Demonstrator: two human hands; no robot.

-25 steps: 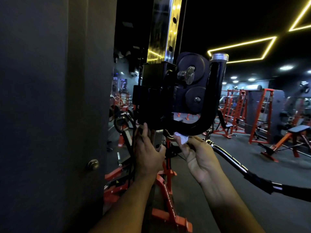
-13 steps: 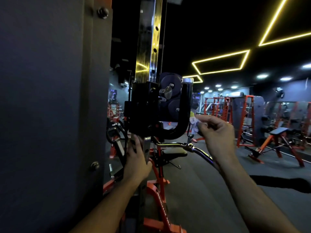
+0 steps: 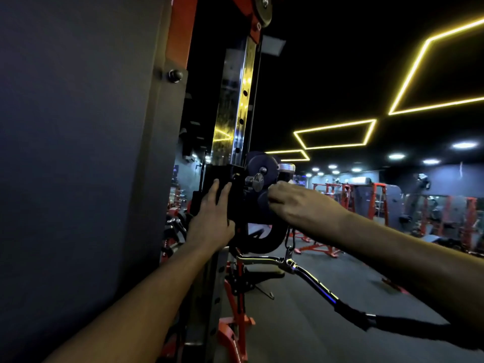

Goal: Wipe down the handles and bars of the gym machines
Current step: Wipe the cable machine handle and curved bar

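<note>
Since half a second ago the left hand (image 3: 213, 221) has climbed from under the black carriage (image 3: 222, 195) onto its side, fingers straight and pressed flat. The right hand (image 3: 296, 203) has moved in to the curved black handle (image 3: 267, 239), fingers curled around it; any cloth is hidden. Below hangs the pull bar (image 3: 309, 273). The chrome post (image 3: 233, 106) rises above, orange racks (image 3: 377, 200) far behind.

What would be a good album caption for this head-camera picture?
Left hand flat on the black pulley carriage of a cable machine, right hand curled at its black U-shaped bracket.
</note>
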